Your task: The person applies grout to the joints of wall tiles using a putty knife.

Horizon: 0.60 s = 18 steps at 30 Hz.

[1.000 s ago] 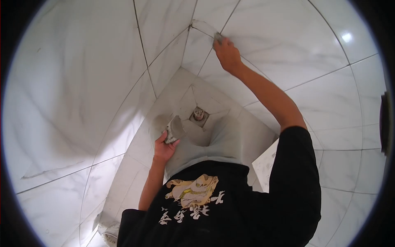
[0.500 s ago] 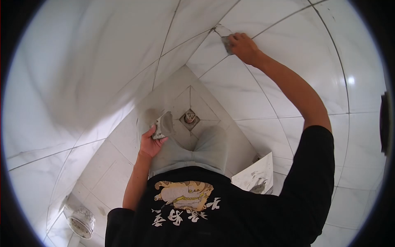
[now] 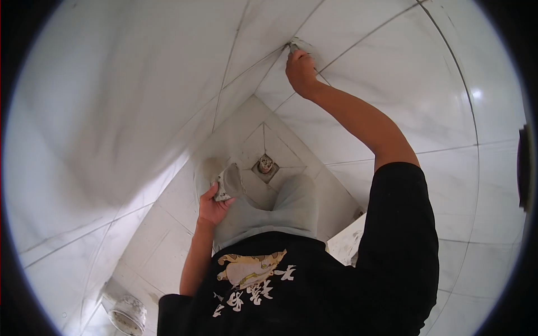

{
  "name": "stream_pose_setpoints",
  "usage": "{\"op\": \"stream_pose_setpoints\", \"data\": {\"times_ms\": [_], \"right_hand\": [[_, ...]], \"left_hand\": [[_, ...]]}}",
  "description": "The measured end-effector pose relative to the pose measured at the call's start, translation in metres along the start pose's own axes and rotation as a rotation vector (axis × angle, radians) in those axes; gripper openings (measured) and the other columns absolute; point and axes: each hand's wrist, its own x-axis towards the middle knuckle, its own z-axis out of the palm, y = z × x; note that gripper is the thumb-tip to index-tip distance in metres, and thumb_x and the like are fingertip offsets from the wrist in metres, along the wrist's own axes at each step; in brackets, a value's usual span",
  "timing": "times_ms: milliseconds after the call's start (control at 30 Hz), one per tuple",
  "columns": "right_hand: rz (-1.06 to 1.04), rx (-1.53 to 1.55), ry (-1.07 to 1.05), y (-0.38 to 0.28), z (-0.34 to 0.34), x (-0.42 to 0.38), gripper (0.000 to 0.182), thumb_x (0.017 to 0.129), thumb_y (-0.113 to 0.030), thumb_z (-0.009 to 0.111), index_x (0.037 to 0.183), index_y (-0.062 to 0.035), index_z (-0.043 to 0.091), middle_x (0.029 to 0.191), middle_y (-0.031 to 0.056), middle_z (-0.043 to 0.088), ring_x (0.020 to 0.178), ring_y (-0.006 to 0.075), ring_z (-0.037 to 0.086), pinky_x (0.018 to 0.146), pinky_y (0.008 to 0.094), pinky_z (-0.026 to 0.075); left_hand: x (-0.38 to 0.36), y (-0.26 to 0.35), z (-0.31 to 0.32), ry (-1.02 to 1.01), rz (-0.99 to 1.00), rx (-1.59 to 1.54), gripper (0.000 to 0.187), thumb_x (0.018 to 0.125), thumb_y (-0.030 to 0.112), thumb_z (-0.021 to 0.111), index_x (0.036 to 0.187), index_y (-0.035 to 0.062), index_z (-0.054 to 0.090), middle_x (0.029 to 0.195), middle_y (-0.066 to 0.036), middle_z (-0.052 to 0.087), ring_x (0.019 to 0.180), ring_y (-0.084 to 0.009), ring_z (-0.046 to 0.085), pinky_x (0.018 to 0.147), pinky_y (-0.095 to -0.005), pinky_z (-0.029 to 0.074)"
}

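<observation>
My left hand (image 3: 213,208) is closed round a small grey-smeared container (image 3: 230,182) with paste inside, held above my legs. My right hand (image 3: 301,70) reaches up to the wall corner, its fingers closed on a thin grey scraper (image 3: 293,48), most of which the hand hides. Grey paste (image 3: 305,47) is smeared on the white tile around the corner joint, beside my fingertips.
A stub of pipe (image 3: 265,163) stands in a square floor opening. At the lower left lies a dirty round bucket (image 3: 128,315). A white, smeared panel (image 3: 344,241) is partly behind my right sleeve. Marbled tile walls (image 3: 409,84) rise on both sides.
My right hand has moved left to the corner joint, and the scraper is turned so that less of it shows. The view has shifted slightly; my left hand still holds the container.
</observation>
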Motion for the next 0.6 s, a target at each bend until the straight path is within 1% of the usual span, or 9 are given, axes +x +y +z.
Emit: {"op": "stream_pose_setpoints", "data": {"times_ms": [67, 167, 233, 267, 333, 400, 500, 567, 600], "right_hand": [[-0.066, -0.014, -0.059, 0.003, 0.015, -0.015, 0.028, 0.081, -0.016, 0.064, 0.102, 0.0005, 0.072, 0.102, 0.0213, 0.064, 0.091, 0.0291, 0.056, 0.053, 0.0379, 0.037], [-0.108, -0.01, -0.021, 0.006, 0.021, -0.06, 0.027, 0.082, -0.013, 0.063, 0.105, -0.0002, 0.07, 0.105, 0.0134, 0.062, 0.093, 0.0279, 0.056, 0.051, 0.0328, 0.044], [-0.115, 0.09, -0.411, 0.01, -0.001, -0.073, 0.026, 0.081, -0.012, 0.063, 0.102, 0.0009, 0.07, 0.103, 0.0145, 0.062, 0.093, 0.0286, 0.056, 0.055, 0.0325, 0.047], [-0.094, 0.097, -0.415, 0.012, -0.002, -0.068, 0.026, 0.081, -0.012, 0.063, 0.102, 0.0009, 0.07, 0.103, 0.0145, 0.062, 0.093, 0.0286, 0.056, 0.055, 0.0325, 0.047], [-0.091, 0.16, -0.047, 0.01, -0.004, -0.06, 0.026, 0.078, -0.012, 0.064, 0.099, 0.0012, 0.071, 0.102, 0.0164, 0.061, 0.093, 0.0292, 0.056, 0.057, 0.033, 0.049], [-0.036, 0.216, 0.127, -0.003, 0.005, -0.03, 0.029, 0.073, -0.012, 0.067, 0.099, -0.0011, 0.074, 0.1, 0.0237, 0.062, 0.096, 0.0337, 0.057, 0.058, 0.0358, 0.046], [-0.009, 0.224, 0.133, -0.01, 0.011, 0.005, 0.028, 0.075, -0.011, 0.068, 0.1, -0.0003, 0.074, 0.105, 0.0243, 0.06, 0.097, 0.0345, 0.058, 0.054, 0.036, 0.045], [0.083, 0.253, 0.0, -0.008, 0.018, 0.013, 0.027, 0.08, -0.013, 0.064, 0.103, -0.0005, 0.071, 0.102, 0.0151, 0.062, 0.098, 0.0292, 0.055, 0.052, 0.0327, 0.048], [0.094, 0.26, -0.006, -0.006, 0.023, 0.006, 0.027, 0.08, -0.013, 0.064, 0.103, -0.0005, 0.071, 0.102, 0.0151, 0.062, 0.098, 0.0292, 0.055, 0.052, 0.0327, 0.048]], "left_hand": [[0.004, -0.001, 0.001, 0.003, 0.001, 0.001, 0.033, 0.101, 0.026, 0.05, 0.128, 0.0073, 0.057, 0.121, -0.011, 0.067, 0.105, -0.0278, 0.068, 0.077, -0.0466, 0.063], [0.0, -0.002, 0.0, -0.006, -0.011, -0.025, 0.034, 0.101, 0.025, 0.05, 0.128, 0.0063, 0.057, 0.122, -0.011, 0.067, 0.106, -0.0287, 0.068, 0.079, -0.0474, 0.063], [-0.001, 0.0, 0.002, -0.032, -0.014, -0.038, 0.034, 0.101, 0.024, 0.05, 0.129, 0.0052, 0.056, 0.122, -0.011, 0.067, 0.106, -0.0293, 0.068, 0.08, -0.0479, 0.063], [0.0, 0.001, 0.004, -0.036, -0.023, -0.049, 0.034, 0.101, 0.025, 0.05, 0.129, 0.0056, 0.056, 0.123, -0.011, 0.067, 0.107, -0.0294, 0.068, 0.081, -0.0482, 0.063], [-0.001, 0.001, 0.002, -0.045, -0.045, -0.04, 0.035, 0.101, 0.025, 0.05, 0.13, 0.006, 0.056, 0.123, -0.011, 0.066, 0.108, -0.0296, 0.067, 0.081, -0.0484, 0.062], [0.002, 0.001, -0.001, -0.005, -0.031, -0.061, 0.035, 0.101, 0.025, 0.051, 0.13, 0.0065, 0.056, 0.124, -0.011, 0.066, 0.109, -0.0295, 0.067, 0.08, -0.048, 0.062], [0.001, 0.003, -0.003, -0.019, -0.034, -0.009, 0.035, 0.101, 0.027, 0.049, 0.13, 0.0093, 0.057, 0.124, -0.009, 0.066, 0.111, -0.028, 0.066, 0.078, -0.0466, 0.062], [0.001, 0.003, 0.002, -0.004, -0.018, 0.026, 0.034, 0.101, 0.027, 0.049, 0.13, 0.0094, 0.058, 0.124, -0.009, 0.067, 0.111, -0.0275, 0.066, 0.078, -0.0459, 0.062], [-0.001, 0.001, 0.003, 0.018, -0.001, 0.044, 0.034, 0.101, 0.026, 0.049, 0.129, 0.0095, 0.058, 0.124, -0.008, 0.067, 0.111, -0.0271, 0.066, 0.078, -0.0452, 0.062]]}}
